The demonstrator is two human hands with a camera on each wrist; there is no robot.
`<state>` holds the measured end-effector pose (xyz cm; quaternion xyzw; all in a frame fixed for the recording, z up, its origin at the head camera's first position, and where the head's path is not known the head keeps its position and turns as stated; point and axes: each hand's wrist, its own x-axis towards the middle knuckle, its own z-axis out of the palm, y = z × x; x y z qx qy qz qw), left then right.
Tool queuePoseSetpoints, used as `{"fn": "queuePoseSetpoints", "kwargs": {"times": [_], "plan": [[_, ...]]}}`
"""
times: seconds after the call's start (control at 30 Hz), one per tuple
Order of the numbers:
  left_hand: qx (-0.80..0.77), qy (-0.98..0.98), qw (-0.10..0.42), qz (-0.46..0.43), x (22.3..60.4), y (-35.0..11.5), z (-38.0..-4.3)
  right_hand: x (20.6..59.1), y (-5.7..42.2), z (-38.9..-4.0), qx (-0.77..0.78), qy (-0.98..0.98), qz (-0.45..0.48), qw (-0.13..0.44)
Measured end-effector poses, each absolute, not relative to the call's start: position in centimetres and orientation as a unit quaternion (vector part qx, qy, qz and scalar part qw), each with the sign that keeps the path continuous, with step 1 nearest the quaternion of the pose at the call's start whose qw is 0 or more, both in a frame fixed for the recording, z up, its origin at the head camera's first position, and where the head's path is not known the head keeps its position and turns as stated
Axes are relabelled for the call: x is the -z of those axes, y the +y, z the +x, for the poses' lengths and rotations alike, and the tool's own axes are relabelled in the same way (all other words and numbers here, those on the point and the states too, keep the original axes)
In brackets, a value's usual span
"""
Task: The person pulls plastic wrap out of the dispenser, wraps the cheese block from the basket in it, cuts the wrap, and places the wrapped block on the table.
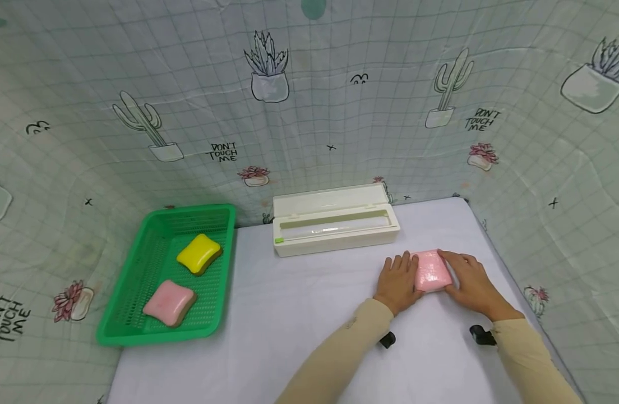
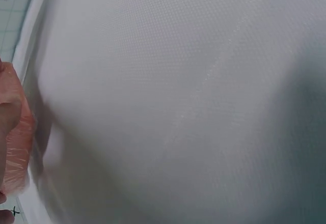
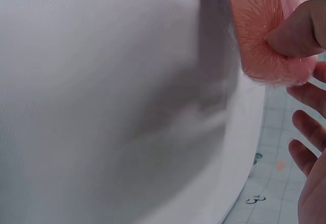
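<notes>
Sponge [image 1: 433, 271], pink and wrapped in clear film [image 3: 254, 23], sits toward the right of the white counter [image 1: 289, 314], directly between the left hand [image 1: 399, 282] and the right hand [image 1: 470, 282]. Nearly square from above, it has no clear long axis, and neither hand is nearer: each grips its own side, thumb at the near corner. Beyond and to the left stands an open white box [image 1: 340, 245]; well apart at far left, a green basket [image 1: 158, 338] holds a yellow sponge [image 1: 199, 253] and a second pink sponge [image 1: 168, 302]. The right wrist view shows what the head view hides: film creased along the side, the right thumb [image 3: 300, 33] pressed against it, the lowest fingers bent clear.
</notes>
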<state>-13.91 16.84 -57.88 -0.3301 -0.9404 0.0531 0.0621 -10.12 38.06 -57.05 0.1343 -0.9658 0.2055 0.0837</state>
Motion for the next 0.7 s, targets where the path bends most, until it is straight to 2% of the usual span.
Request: {"fn": "queuePoseSetpoints", "kwargs": {"times": [0.7], "plan": [[-0.077,-0.937,0.016,-0.34,58.7,18.0,-13.5,58.0,39.0,-9.9,-0.181,-0.978,0.1,0.043]]}}
